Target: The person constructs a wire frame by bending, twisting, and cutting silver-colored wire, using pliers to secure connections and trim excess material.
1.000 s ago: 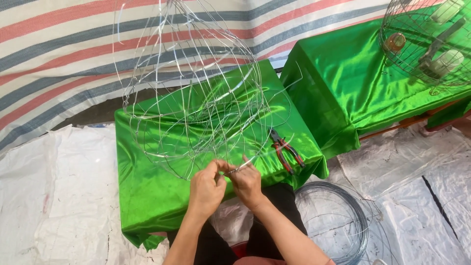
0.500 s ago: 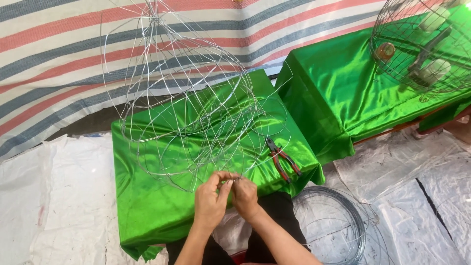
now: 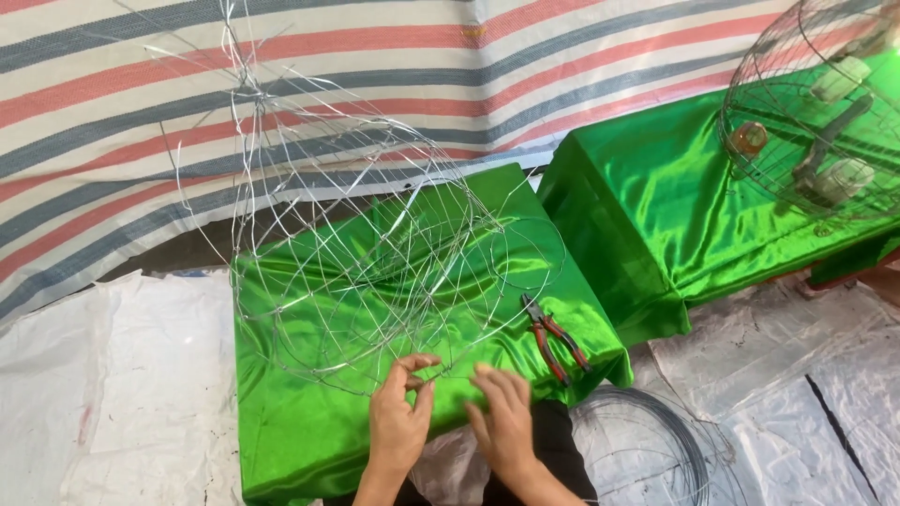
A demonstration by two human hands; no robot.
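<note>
Left hand (image 3: 398, 422): its thumb and first finger make a narrow grip, pinched on a thin wire at the near rim of the wire frame (image 3: 366, 253).
Right hand (image 3: 504, 420): it lies flat and open beside the left hand, fingers spread, just touching the cloth near the frame's low rim. It holds nothing.
Wire frame: a big see-through cage of bent silver wire. It stands on the near surface and leans up and to the left, with its tied top high above the striped sheet (image 3: 375, 84).
Near surface (image 3: 281, 412): a low block covered in shiny green cloth. The frame fills most of it. Both hands are at its near edge.
Pliers (image 3: 553, 337): red handles, lying flat on the right side of the cloth, close to the right edge, apart from the hands.
Wire coil (image 3: 647, 450): a ring of grey wire on the floor, just right of the arms.
Far surface (image 3: 675, 197): another green block to the right, with a gap between the two.
Round cage (image 3: 806, 122): a wire dome on the far surface, well apart from the hands.
Floor (image 3: 112, 394): white plastic sheets, open on the left side.
</note>
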